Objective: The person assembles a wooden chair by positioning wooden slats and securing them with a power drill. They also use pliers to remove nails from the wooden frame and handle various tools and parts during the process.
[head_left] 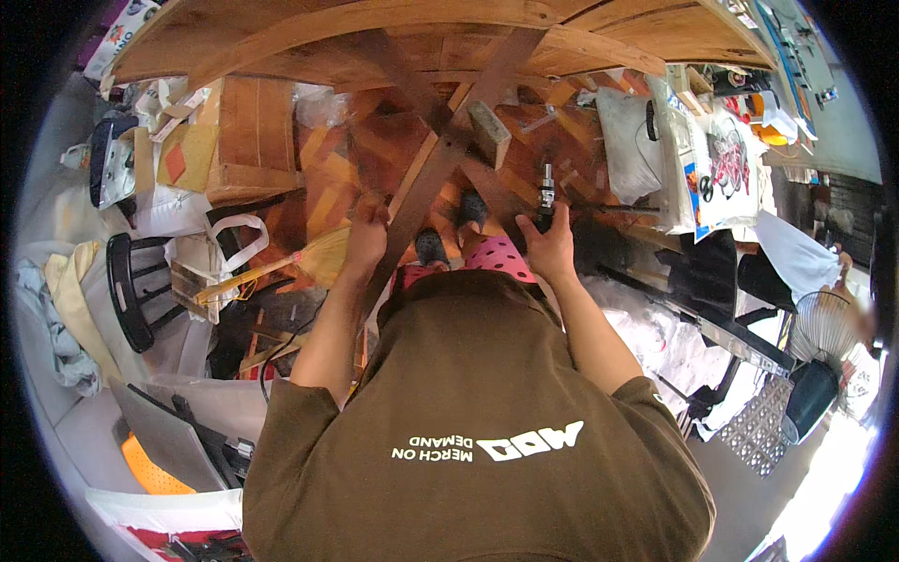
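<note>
Two dark brown planks cross in front of me, and the longer plank (421,187) slants down toward my lap. My left hand (367,232) is beside that plank's left edge with its fingers curled in; what they hold, if anything, is hidden. My right hand (551,242) is wrapped round a handheld tool (546,192) with a dark body and a silver cylindrical front, its thin tip pointing away from me. A short wooden block (489,134) rests by the crossing. Beyond it stands a large curved wooden furniture piece (375,23).
A straw broom (323,255) lies left of my left hand, near a black chair (131,290) and a wooden box (257,136). On the right are a white plastic sack (629,140), a table holding scissors and cables (730,164), and a fan (829,326). The parquet floor (328,178) is cluttered.
</note>
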### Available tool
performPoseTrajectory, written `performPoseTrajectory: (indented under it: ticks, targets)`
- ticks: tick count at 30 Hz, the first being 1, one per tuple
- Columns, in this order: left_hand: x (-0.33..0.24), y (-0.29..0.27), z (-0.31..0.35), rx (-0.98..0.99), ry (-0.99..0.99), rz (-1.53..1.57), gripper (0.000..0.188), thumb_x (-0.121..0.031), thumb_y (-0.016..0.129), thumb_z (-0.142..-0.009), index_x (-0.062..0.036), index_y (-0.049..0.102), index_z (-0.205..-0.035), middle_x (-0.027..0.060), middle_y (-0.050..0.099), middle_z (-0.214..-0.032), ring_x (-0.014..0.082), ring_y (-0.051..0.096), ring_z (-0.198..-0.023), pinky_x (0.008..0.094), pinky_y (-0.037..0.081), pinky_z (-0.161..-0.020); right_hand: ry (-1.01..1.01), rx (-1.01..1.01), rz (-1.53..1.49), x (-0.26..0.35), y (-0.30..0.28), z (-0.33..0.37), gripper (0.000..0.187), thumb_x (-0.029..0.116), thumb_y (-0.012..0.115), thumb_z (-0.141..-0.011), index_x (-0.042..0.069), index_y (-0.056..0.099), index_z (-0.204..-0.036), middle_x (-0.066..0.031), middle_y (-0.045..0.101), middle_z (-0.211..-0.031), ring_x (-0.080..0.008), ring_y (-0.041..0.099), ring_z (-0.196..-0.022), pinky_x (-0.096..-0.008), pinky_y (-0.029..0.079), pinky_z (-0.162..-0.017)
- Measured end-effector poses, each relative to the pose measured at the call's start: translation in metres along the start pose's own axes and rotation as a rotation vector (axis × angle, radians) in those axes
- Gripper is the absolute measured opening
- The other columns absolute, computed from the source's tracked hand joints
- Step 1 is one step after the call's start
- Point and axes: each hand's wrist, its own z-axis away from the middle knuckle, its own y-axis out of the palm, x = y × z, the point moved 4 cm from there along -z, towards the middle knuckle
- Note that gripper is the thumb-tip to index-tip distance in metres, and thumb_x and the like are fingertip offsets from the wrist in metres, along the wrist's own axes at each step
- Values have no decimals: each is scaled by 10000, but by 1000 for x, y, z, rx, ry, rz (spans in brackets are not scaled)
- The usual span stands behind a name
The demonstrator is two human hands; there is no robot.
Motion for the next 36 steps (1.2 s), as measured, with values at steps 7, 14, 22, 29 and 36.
performPoseTrajectory:
  ticks: [7,14,22,29,36]
  targets:
    - [2,0,5,-52,49,-106,218,-190,471,-984,12,552,-977,185,626,-847,403,609,-829,469,457,-743,36,91,49,-6,-1,-6,553,386,736,-867,19,494,-1203,-249,661,-981,-408,649,-943,-449,491,-842]
    - [-18,-1,18,-217,129,-393,293,-251,449,-1016,13,577,-1031,284,630,-894,507,597,-867,571,441,-751,42,182,56,-22,-4,-21,512,408,714,-900,-5,550,-1154,-132,650,-995,-228,591,-941,-361,461,-882]
    - [-82,1,15,-176,45,-420,298,-245,449,-1016,24,574,-1037,293,629,-967,496,590,-941,553,442,-794,85,214,10,6,-23,-31,509,380,688,-898,-29,539,-1161,-223,650,-1055,-344,622,-1027,-407,458,-921]
    - [-64,3,11,-207,133,-450,303,-249,453,-1012,26,576,-1047,283,634,-995,484,594,-950,543,446,-807,57,194,-30,-13,-19,-30,491,405,689,-889,-24,526,-1065,-200,634,-964,-333,606,-917,-414,464,-861]
    - [-63,7,19,-182,100,-447,267,-207,456,-1004,35,562,-1042,299,615,-1017,508,574,-965,555,443,-804,135,184,93,-10,-21,-23,472,344,688,-914,-21,553,-1181,-171,660,-1058,-254,603,-1001,-373,451,-915]
